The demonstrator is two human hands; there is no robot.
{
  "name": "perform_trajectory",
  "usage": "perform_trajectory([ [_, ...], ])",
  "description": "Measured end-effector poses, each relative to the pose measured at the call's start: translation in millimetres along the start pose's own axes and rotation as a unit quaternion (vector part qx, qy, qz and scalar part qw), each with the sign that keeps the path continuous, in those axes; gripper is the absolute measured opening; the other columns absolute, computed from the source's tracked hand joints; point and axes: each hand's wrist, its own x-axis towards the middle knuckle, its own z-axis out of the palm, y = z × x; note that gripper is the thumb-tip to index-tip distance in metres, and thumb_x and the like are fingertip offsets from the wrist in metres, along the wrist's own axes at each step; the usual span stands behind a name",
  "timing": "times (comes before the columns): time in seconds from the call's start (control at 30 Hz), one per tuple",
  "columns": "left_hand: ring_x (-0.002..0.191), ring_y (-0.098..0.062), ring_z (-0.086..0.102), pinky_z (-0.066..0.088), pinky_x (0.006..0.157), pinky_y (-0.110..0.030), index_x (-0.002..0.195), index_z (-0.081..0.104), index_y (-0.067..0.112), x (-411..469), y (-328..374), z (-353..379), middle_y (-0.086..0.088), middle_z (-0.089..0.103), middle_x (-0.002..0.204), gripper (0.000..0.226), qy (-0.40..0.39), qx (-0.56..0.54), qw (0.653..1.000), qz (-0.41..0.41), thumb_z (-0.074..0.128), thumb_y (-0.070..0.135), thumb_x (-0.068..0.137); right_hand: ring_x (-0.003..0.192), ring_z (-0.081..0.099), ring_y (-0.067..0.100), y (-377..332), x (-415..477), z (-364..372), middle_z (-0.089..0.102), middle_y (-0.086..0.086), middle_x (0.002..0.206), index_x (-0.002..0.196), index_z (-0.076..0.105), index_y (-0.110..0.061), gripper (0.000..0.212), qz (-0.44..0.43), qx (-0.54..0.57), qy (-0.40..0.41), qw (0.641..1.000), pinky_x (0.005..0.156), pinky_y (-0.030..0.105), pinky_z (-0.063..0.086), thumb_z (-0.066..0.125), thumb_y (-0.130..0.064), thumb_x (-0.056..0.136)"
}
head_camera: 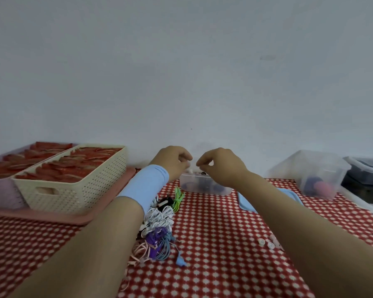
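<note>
We see a table covered by a red cloth (pixel 213 233) with a white pattern. On it, at left, lies a pink tray (pixel 52 216) bearing baskets. At centre we find a heap of coiled cords (pixel 157 222), white, purple, blue, pink and green. Beyond it stands a small clear box (pixel 202 187), with a blue lid (pixel 246 204) just beside it. A larger clear tub (pixel 310 173) stands at right, and small round pieces (pixel 267 244) lie nearer us.

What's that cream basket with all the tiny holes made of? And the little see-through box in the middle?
The cream rectangular basket with tiny holes looks like matt moulded plastic: the hole pattern is even and the handle slot is cleanly cut. The small see-through rectangular box seems slightly cloudy clear plastic, since dark things inside show through its wall.
</note>
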Motion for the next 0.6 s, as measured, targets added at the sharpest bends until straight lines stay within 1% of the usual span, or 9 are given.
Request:
perform_trajectory([
  [0.07, 0.098, -0.013, 0.06, 0.044, 0.088, -0.026, 0.106, 0.072, 0.023, -15.3, 3.0, -9.4, 0.003, 0.068, 0.113, 0.018, -0.035, 0.029, 0.999, -0.008, 0.059, 0.02, 0.094, 0.096, 0.065, 0.006, -13.4, -8.3, 5.0, 0.075, -0.01, 0.108, 0.104, 0.079, -0.027, 0.018, -0.034, 0.024, -0.047, 0.998, 0.09, 0.03, 0.054, 0.064, -0.022, 0.095],
  [0.13, 0.102, -0.02, 0.062, 0.046, 0.088, -0.029, 0.107, 0.072, 0.021, -30.7, 2.3, -18.5, 0.0, 0.068, 0.113, 0.02, -0.099, 0.098, 0.99, -0.028, 0.057, 0.022, 0.094, 0.098, 0.066, 0.007, -26.0, -15.5, 14.1, 0.075, -0.009, 0.11, 0.105, 0.079, -0.027, 0.018, -0.054, 0.026, -0.087, 0.994, 0.094, 0.032, 0.054, 0.068, -0.021, 0.093],
  [0.23, 0.078, -0.024, 0.058, 0.045, 0.07, -0.028, 0.087, 0.07, 0.015, -48.3, -10.5, -25.8, -0.005, 0.065, 0.087, 0.019, -0.189, 0.193, 0.96, -0.07, 0.062, 0.032, 0.09, 0.117, 0.062, 0.013, -44.5, -23.0, 27.5, 0.068, -0.007, 0.129, 0.12, 0.073, -0.029, 0.032, -0.07, -0.007, -0.123, 0.99, 0.1, 0.031, 0.049, 0.062, -0.012, 0.095],
  [0.27, 0.075, -0.024, 0.058, 0.047, 0.07, -0.03, 0.083, 0.069, 0.013, -51.6, -16.8, -26.5, -0.006, 0.064, 0.083, 0.022, -0.203, 0.204, 0.954, -0.085, 0.064, 0.035, 0.088, 0.123, 0.058, 0.015, -49.8, -24.2, 31.2, 0.064, -0.007, 0.136, 0.126, 0.07, -0.03, 0.039, -0.077, -0.017, -0.136, 0.988, 0.103, 0.032, 0.047, 0.058, -0.008, 0.096],
  [0.33, 0.079, -0.022, 0.062, 0.052, 0.081, -0.034, 0.083, 0.072, 0.013, -57.3, -28.1, -29.8, -0.005, 0.067, 0.086, 0.025, -0.211, 0.202, 0.95, -0.111, 0.066, 0.038, 0.087, 0.13, 0.054, 0.016, -60.9, -25.6, 38.3, 0.058, -0.006, 0.144, 0.137, 0.061, -0.03, 0.048, -0.094, -0.033, -0.162, 0.982, 0.107, 0.033, 0.043, 0.055, -0.005, 0.097],
  [0.4, 0.085, -0.021, 0.066, 0.053, 0.085, -0.033, 0.089, 0.077, 0.012, -60.9, -34.9, -32.3, -0.004, 0.071, 0.091, 0.026, -0.194, 0.188, 0.955, -0.122, 0.069, 0.036, 0.087, 0.131, 0.054, 0.016, -69.1, -26.7, 45.4, 0.058, -0.006, 0.144, 0.141, 0.056, -0.03, 0.051, -0.109, -0.048, -0.184, 0.976, 0.108, 0.032, 0.043, 0.057, -0.007, 0.096],
  [0.43, 0.085, -0.021, 0.067, 0.055, 0.083, -0.032, 0.091, 0.078, 0.011, -62.4, -37.5, -33.8, -0.003, 0.073, 0.092, 0.025, -0.181, 0.177, 0.959, -0.123, 0.07, 0.034, 0.086, 0.128, 0.056, 0.016, -72.2, -26.5, 49.4, 0.061, -0.006, 0.141, 0.141, 0.057, -0.03, 0.051, -0.113, -0.062, -0.187, 0.974, 0.107, 0.033, 0.045, 0.059, -0.009, 0.094],
  [0.5, 0.081, -0.02, 0.068, 0.056, 0.076, -0.03, 0.091, 0.079, 0.012, -64.8, -40.3, -35.9, -0.003, 0.075, 0.088, 0.02, -0.16, 0.161, 0.967, -0.116, 0.071, 0.03, 0.086, 0.116, 0.062, 0.017, -74.5, -25.3, 54.0, 0.068, -0.006, 0.129, 0.133, 0.063, -0.033, 0.046, -0.112, -0.093, -0.181, 0.973, 0.095, 0.031, 0.05, 0.063, -0.013, 0.091],
  [0.6, 0.084, -0.021, 0.07, 0.057, 0.079, -0.033, 0.087, 0.079, 0.01, -66.8, -47.0, -37.9, -0.003, 0.075, 0.09, 0.018, -0.139, 0.141, 0.976, -0.096, 0.066, 0.023, 0.088, 0.099, 0.066, 0.013, -73.8, -24.7, 52.9, 0.074, -0.009, 0.113, 0.114, 0.075, -0.036, 0.026, -0.102, -0.107, -0.178, 0.973, 0.075, 0.024, 0.047, 0.066, -0.024, 0.092],
])
